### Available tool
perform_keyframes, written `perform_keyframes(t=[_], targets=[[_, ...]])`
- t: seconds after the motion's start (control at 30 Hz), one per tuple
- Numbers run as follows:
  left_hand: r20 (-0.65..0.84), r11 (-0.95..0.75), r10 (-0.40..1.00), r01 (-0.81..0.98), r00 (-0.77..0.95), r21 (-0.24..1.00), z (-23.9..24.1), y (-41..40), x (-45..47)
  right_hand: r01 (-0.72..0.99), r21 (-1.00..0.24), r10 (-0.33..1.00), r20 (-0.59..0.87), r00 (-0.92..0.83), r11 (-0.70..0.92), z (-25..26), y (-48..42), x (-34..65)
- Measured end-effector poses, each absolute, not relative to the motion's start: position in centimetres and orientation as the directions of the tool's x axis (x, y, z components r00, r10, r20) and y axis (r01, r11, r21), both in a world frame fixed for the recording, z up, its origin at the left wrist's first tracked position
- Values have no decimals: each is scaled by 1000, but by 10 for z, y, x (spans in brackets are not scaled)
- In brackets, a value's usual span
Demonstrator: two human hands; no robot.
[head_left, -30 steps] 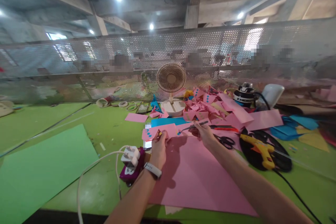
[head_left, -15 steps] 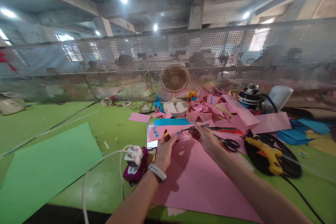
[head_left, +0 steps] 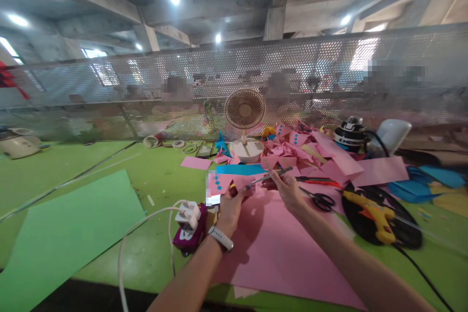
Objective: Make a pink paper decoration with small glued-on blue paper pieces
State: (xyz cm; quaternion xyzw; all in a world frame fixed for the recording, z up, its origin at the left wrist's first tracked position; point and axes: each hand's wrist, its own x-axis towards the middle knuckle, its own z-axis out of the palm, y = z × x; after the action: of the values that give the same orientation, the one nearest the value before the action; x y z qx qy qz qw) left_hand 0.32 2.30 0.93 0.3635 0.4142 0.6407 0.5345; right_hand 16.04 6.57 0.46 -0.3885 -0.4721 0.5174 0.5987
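My left hand [head_left: 229, 207], with a white watch on the wrist, pinches a small pink paper piece [head_left: 224, 183] dotted with blue squares. My right hand [head_left: 288, 189] is closed round thin metal tweezers [head_left: 270, 175] whose tip points left toward that piece. Both hands hover over a large pink sheet [head_left: 278, 248] on the green table [head_left: 153, 180].
A green sheet [head_left: 69, 229] lies at left. A purple power strip [head_left: 190, 234] with white plugs sits by my left wrist. Black scissors [head_left: 320, 200], a yellow glue gun [head_left: 373, 212] on a black mat, a small fan [head_left: 244, 109] and a heap of pink scraps [head_left: 292, 148] lie beyond.
The view has shifted slightly. My left hand has turned the pink piece and moved it closer to the tweezers' tip; my right hand has stayed almost in place.
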Motion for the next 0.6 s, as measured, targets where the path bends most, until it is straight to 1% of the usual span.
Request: perform_keyframes(t=[0.1,0.6], targets=[[17,-78,988,-398,-154,914,10,23,3,-236,-956,984,174,24,175,3,67,161],[-41,-25,990,-453,-136,891,15,17,5,-274,-943,982,175,76,189,7,70,167]])
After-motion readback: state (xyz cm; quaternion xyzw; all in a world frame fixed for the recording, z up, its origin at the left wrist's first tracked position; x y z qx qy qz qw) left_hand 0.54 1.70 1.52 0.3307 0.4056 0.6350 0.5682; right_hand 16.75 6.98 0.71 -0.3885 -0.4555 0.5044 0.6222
